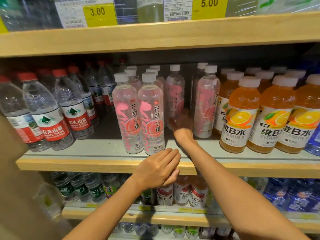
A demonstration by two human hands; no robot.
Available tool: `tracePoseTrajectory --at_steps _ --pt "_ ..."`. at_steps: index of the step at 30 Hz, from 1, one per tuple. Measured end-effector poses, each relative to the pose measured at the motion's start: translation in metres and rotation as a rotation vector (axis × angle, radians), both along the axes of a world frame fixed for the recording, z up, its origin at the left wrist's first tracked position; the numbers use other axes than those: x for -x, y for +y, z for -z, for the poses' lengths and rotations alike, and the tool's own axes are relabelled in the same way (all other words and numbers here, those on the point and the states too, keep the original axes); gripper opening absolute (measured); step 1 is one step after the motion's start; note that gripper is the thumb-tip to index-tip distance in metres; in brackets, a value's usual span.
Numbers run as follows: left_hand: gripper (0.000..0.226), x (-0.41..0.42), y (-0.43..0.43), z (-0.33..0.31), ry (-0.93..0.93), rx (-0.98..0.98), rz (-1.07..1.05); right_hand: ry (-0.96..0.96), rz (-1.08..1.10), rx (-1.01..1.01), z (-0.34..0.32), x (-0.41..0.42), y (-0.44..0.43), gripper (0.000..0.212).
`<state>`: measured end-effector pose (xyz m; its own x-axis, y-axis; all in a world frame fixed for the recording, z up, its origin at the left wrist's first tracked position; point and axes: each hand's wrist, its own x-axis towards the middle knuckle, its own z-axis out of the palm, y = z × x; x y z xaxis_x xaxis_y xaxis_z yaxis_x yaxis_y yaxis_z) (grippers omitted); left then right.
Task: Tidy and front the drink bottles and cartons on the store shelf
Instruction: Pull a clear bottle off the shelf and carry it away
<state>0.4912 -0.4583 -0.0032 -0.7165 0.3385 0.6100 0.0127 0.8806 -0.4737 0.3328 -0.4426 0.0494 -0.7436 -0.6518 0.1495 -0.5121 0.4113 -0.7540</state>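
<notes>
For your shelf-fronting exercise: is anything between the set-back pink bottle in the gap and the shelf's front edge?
No bottle stands there. Only the right hand reaching in is in front of the set-back pink bottle; the lane to the shelf edge looks bare. The left hand hovers at that edge.

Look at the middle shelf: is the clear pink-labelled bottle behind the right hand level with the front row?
No: the clear pink-labelled bottle stands set back, leaving a gap where the right hand reaches.

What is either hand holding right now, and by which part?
The left hand holds nothing. The right hand reaches to the base of a set-back pink peach water bottle, but blur hides any grip.
</notes>
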Motion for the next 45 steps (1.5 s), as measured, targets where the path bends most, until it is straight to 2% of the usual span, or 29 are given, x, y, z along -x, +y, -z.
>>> tracePoseTrajectory --at_steps 2,5,7,8,13,16,20,23,25,27,29,32,34,36,40,42,45 --pt "0.039 0.0 0.001 0.0 0.005 -0.013 -0.008 -0.016 -0.012 -0.074 0.008 -0.002 0.005 0.044" --pt "0.038 0.001 -0.001 0.001 0.006 -0.023 -0.016 0.116 0.032 0.048 0.01 -0.005 0.011 0.053" --pt "0.038 0.002 -0.001 0.001 0.004 -0.02 -0.024 0.118 -0.012 0.095 0.008 -0.007 0.016 0.041" --pt "0.039 0.002 -0.001 0.001 0.002 -0.016 -0.026 0.079 -0.03 0.114 0.008 -0.006 0.018 0.034" --pt "0.04 -0.001 0.001 0.0 -0.012 0.0 -0.024 -0.133 -0.096 0.202 0.006 -0.008 0.023 0.027" --pt "0.039 0.0 0.003 -0.004 -0.022 0.001 -0.044 -0.277 -0.105 0.327 0.005 -0.009 0.025 0.041" --pt "0.038 -0.001 0.008 -0.007 -0.042 -0.022 -0.064 -0.24 -0.082 0.342 0.001 -0.011 0.027 0.045" --pt "0.037 -0.002 0.016 -0.012 -0.06 -0.035 -0.083 -0.2 -0.053 0.317 -0.004 -0.012 0.033 0.023" --pt "0.035 -0.003 0.024 -0.018 -0.113 -0.072 -0.118 -0.156 -0.063 0.366 -0.007 -0.013 0.041 0.025" --pt "0.034 -0.005 0.033 -0.026 -0.148 -0.205 -0.179 -0.116 -0.074 0.442 -0.013 -0.014 0.05 0.035" --pt "0.03 -0.007 0.04 -0.031 -0.116 -0.481 -0.225 -0.1 -0.115 0.499 -0.023 -0.014 0.063 0.039" --pt "0.02 -0.009 0.048 -0.042 0.09 -1.03 -0.215 -0.128 -0.245 0.549 -0.035 -0.019 0.088 0.02" --pt "0.02 -0.006 0.053 -0.06 0.247 -1.435 -0.121 -0.171 -0.312 0.567 -0.039 -0.026 0.105 0.021" --pt "0.026 -0.001 0.057 -0.083 0.309 -1.75 -0.004 -0.254 -0.405 0.57 -0.036 -0.036 0.119 0.024" --pt "0.034 0.004 0.067 -0.119 0.286 -1.97 0.245 -0.412 -0.492 0.507 -0.02 -0.065 0.136 0.038" --pt "0.04 0.005 0.073 -0.131 0.277 -2.012 0.259 -0.405 -0.505 0.488 -0.012 -0.077 0.14 0.038" --pt "0.066 0.003 0.079 -0.141 0.301 -2.035 0.234 -0.328 -0.484 0.47 -0.003 -0.089 0.146 0.041"
